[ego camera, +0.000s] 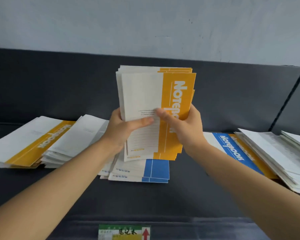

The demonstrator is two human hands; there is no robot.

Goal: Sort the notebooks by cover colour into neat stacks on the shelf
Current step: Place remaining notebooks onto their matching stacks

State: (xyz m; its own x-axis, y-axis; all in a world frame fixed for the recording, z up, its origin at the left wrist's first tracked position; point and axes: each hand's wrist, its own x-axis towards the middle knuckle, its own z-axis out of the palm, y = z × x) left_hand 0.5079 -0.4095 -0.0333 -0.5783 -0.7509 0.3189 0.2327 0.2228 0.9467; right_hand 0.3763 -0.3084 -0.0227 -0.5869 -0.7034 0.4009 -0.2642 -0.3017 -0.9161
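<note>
Both hands hold a bundle of several yellow-and-white notebooks (156,94) upright above the middle of the dark shelf (163,200). My left hand (123,129) grips its left edge, thumb across the front cover. My right hand (185,125) grips the right edge, thumb on the cover too. Below the bundle lies a small stack of blue-and-white notebooks (145,170). A yellow stack (28,141) sits at the left, with a white-backed stack (74,142) beside it. At the right a blue notebook (232,149) lies on yellow ones, partly under white-backed notebooks (275,156).
A grey wall (145,23) rises behind the shelf's dark back panel (59,84). A dark divider (289,96) stands at the far right. A green, white and yellow price label (125,232) with a red arrow is fixed to the shelf's front edge.
</note>
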